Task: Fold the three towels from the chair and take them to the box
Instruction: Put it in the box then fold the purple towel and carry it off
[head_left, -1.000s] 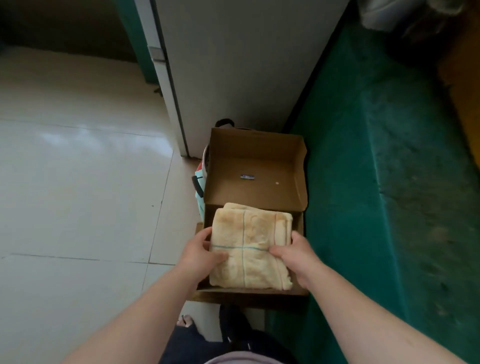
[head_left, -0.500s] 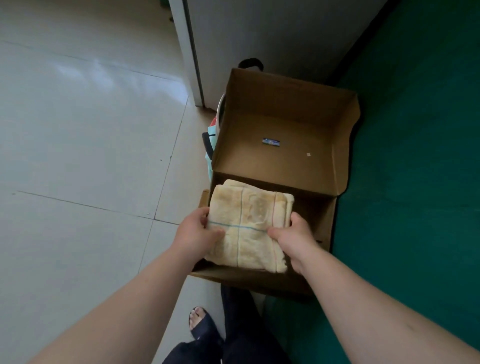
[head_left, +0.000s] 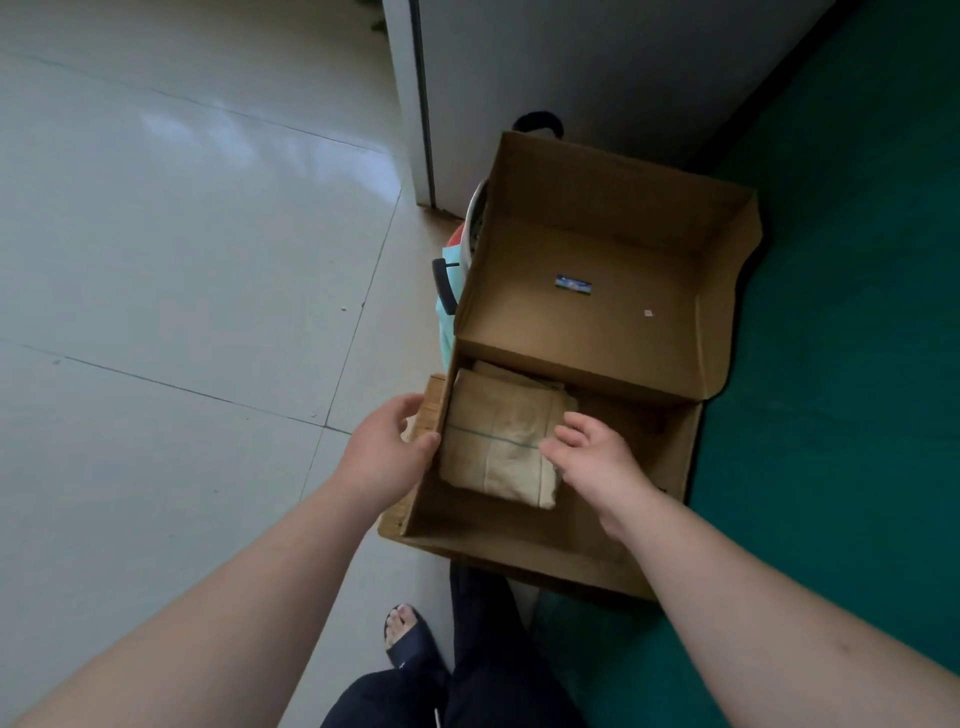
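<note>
Since 0.5 s ago both hands have let go of the folded towel (head_left: 501, 441), which now lies inside the cardboard box (head_left: 675, 467) against its left wall. The left hand (head_left: 387, 457) and right hand (head_left: 597, 457) flank it with relaxed, empty fingers. The towel is beige, folded square, crossed by 1 thin blue line.
</note>
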